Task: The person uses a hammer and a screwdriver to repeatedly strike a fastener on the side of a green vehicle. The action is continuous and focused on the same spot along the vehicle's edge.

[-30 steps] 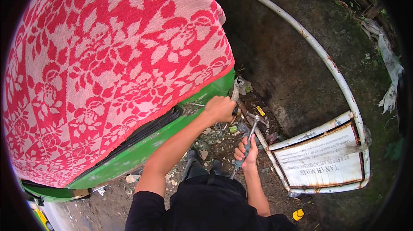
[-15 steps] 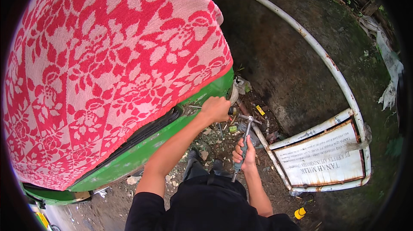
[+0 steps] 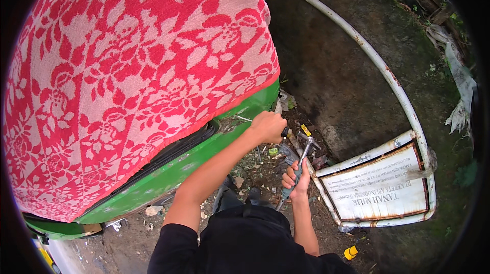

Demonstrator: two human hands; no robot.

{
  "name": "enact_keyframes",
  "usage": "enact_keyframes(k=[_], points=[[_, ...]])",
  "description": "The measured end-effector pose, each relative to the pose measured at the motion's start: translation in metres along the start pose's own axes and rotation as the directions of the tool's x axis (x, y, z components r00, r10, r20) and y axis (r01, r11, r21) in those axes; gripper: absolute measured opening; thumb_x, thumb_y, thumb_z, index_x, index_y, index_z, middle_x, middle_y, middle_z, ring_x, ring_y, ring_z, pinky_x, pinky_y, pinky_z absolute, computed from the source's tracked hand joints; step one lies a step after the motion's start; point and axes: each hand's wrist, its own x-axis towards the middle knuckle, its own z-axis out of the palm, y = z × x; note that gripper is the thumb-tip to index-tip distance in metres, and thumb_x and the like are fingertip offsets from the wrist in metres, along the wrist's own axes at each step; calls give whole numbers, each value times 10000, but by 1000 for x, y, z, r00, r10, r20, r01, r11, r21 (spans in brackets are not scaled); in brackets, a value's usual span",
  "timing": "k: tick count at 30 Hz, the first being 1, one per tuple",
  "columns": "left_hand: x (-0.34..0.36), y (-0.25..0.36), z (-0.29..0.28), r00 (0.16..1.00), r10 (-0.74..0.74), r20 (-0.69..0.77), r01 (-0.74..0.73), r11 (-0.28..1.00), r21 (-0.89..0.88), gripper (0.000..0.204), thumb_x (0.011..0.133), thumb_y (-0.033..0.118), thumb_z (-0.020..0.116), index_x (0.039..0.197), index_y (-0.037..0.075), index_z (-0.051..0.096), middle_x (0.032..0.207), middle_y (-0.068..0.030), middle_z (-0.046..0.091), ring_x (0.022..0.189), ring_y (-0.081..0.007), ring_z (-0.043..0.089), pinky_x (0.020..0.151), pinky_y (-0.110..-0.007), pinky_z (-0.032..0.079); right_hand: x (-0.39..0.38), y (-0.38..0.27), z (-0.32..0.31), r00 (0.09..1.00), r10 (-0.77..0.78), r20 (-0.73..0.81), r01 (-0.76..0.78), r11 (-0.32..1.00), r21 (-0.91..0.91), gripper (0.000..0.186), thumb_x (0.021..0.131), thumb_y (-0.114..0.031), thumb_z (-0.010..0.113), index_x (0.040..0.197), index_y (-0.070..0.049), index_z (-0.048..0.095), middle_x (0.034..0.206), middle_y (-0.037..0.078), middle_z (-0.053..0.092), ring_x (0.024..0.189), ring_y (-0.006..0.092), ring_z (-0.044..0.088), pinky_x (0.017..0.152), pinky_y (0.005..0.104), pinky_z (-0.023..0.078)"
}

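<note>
My left hand (image 3: 268, 126) is closed around a screwdriver (image 3: 244, 119). Its thin metal shaft points left at a scraped patch of the green vehicle body (image 3: 196, 152), and its dark handle end shows past my fist. Whether the tip touches the metal I cannot tell. To the right and nearer to me, my right hand (image 3: 296, 178) grips a hammer (image 3: 304, 153) by its grey-green handle. The hammer's metal head is up, a little to the right of the screwdriver's handle end and apart from it.
A red and pink floral cloth (image 3: 148, 70) drapes over the vehicle. Rubble and litter lie on the ground, with a yellow packet (image 3: 305, 130) among them. On the right lies a rusty white sign (image 3: 377, 187) with a long bent pipe (image 3: 365, 44). A yellow object (image 3: 350, 252) sits nearby.
The hammer head has swung to the right, away from the screwdriver's end. My left hand and the screwdriver appear slightly farther right, and the whole view has shifted a little.
</note>
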Motion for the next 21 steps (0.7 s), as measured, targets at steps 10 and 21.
enact_keyframes(k=[10,21], points=[[-9,-5,18,986,127,103,-136,988,80,493,726,218,738,1161,118,527,712,-117,658,687,-320,669,575,-445,505,-9,4,-20,1000,-12,-3,12,999,40,475,968,-586,384,748,-167,420,497,-28,337,357,95,286,323,243,245],[-42,8,41,981,110,-159,-75,975,210,286,784,119,626,1053,217,654,868,-42,656,977,-223,611,815,-424,432,-16,13,-24,999,-12,-45,15,998,67,469,968,-577,395,744,-165,415,501,-31,330,360,89,285,322,241,241]])
